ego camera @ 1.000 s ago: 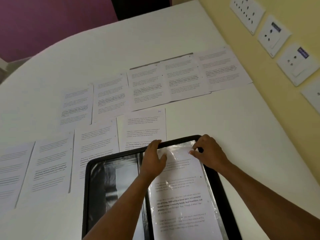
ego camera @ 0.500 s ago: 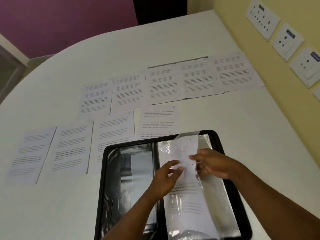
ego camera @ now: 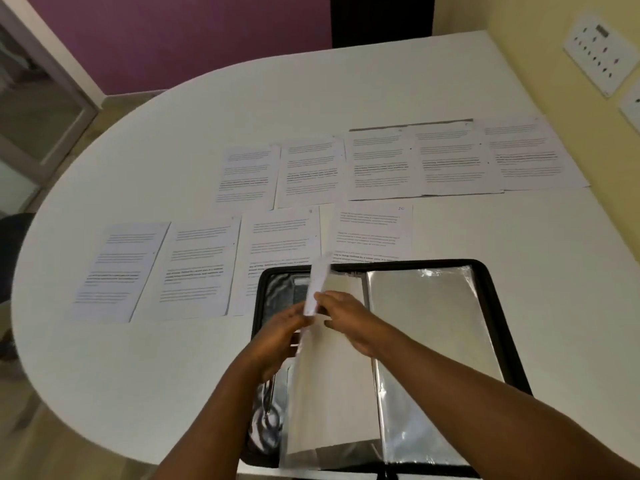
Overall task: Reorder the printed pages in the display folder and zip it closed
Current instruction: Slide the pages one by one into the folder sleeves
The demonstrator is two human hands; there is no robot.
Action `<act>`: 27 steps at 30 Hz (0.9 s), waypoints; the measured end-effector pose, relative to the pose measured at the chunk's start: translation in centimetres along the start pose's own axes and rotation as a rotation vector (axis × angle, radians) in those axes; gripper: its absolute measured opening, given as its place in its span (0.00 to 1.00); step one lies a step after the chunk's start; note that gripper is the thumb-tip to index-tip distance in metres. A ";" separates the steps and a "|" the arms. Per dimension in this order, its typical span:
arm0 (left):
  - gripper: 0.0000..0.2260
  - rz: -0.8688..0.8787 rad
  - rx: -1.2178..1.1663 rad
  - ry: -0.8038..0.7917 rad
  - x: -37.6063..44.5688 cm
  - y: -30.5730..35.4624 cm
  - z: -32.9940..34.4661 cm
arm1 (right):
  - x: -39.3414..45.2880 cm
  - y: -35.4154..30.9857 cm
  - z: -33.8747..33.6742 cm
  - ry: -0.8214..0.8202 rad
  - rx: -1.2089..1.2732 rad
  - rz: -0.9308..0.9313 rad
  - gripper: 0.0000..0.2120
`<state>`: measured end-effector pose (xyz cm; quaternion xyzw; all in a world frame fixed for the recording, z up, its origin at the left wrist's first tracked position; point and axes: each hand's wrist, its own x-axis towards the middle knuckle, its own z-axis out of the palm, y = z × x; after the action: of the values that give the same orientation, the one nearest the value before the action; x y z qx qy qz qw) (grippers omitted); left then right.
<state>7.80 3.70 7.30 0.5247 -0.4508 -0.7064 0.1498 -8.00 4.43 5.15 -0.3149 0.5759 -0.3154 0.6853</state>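
The black zip display folder [ego camera: 498, 306] lies open at the near edge of the table, its clear plastic sleeves [ego camera: 426, 327] shining on the right half. One sleeve with a page [ego camera: 329, 375] stands lifted over the spine, and its top edge curls up. My left hand [ego camera: 277, 337] and my right hand [ego camera: 349, 320] both pinch that lifted page near its top, over the folder's left half. Several printed pages [ego camera: 377, 164] lie in two rows on the table beyond the folder.
The white rounded table [ego camera: 173, 140] drops off to the left and front. A yellow wall with socket plates [ego camera: 599, 50] runs along the right side. One page [ego camera: 370, 233] lies partly under the folder's top edge.
The page that lay flat in the right sleeve has been lifted and swung left over the spine. Both hands moved down and left with it. My view shifted left.
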 end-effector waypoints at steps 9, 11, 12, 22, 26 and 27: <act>0.07 -0.113 0.203 0.350 1.9 -4.2 -3.8 | 1.5 3.4 2.7 -0.080 -0.356 0.014 0.27; 0.07 -0.144 0.264 0.449 3.5 -5.2 -6.5 | 3.1 4.2 3.7 0.053 -0.773 -0.130 0.26; 0.09 -0.165 0.289 0.468 4.2 -5.6 -7.9 | 4.0 4.6 4.2 0.121 -0.962 -0.201 0.26; 0.05 -0.201 0.447 0.515 5.2 -6.5 -7.0 | 3.5 10.4 1.1 0.315 -1.409 -0.252 0.34; 0.11 -0.104 0.614 0.612 6.3 -5.2 -7.3 | 4.7 9.1 1.8 0.361 -1.353 -0.286 0.30; 0.11 -0.074 0.632 0.644 6.7 -4.6 -7.5 | 5.3 8.3 2.0 0.378 -1.307 -0.319 0.27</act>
<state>12.90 -1.97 -0.76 0.7535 -0.5558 -0.3397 0.0893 -4.69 5.35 -4.26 -0.6831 0.7038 -0.0504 0.1886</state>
